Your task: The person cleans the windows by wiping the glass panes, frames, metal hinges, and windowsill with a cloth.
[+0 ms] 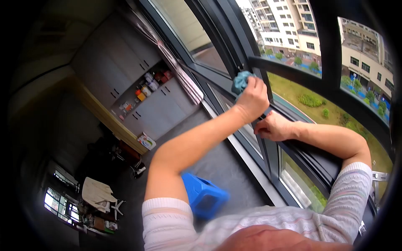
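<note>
**Because cloth's at the window frame (289, 70), work looks unfinished**

Blue stool (206, 195) on floor. Left hand (252, 101) closed round bunched blue-green cloth (242, 82), against upright. Right hand (274, 126) curled lower at frame; can't tell if gripping. Amount done or left: can't tell.

Only a narrow gap parts the left hand (253, 99) from the right hand (275, 126) — dark window frame (289, 68) beside both.
</note>
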`<state>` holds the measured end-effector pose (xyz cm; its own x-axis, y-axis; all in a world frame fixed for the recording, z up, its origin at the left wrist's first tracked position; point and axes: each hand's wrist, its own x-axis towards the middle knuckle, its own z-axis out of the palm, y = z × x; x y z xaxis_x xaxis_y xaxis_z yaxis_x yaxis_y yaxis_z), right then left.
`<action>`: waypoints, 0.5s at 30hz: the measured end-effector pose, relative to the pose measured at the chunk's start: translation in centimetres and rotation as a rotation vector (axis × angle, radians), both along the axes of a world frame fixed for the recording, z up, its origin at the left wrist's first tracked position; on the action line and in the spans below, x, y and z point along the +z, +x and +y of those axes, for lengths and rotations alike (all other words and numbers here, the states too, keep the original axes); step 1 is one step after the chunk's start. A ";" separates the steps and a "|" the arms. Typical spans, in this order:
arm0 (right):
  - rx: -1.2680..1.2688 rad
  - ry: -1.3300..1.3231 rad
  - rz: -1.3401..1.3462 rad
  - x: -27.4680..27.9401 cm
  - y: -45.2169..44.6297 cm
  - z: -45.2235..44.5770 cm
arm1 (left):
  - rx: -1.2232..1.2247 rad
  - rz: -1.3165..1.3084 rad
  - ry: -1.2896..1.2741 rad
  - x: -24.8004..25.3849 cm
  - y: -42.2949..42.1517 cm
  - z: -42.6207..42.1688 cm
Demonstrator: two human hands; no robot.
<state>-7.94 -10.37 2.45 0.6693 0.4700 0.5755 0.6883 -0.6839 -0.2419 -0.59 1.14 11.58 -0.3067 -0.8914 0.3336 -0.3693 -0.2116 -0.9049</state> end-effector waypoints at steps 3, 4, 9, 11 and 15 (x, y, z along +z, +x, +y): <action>-0.017 0.064 0.188 0.2 -0.2 0.1 | 0.044 0.139 -0.011 -0.6 -0.3 0.2; -0.029 -0.050 0.155 0.4 -0.5 -0.1 | 0.024 0.135 0.003 -2.7 -0.4 0.7; -0.028 -0.195 0.088 -0.8 -0.1 0.0 | -0.033 0.259 0.136 -4.3 0.3 1.7; -0.043 -0.224 0.129 0.0 -0.7 0.0 | -0.150 0.238 0.135 -4.3 1.3 2.1; -0.080 -0.272 0.172 0.6 -1.1 0.3 | -0.184 0.248 0.126 -4.7 2.0 2.1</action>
<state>-9.05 -10.11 3.07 0.7868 0.5329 0.3115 0.5946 -0.7897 -0.1509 1.42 3.23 6.89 -0.3894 -0.8677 0.3089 -0.6033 -0.0131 -0.7974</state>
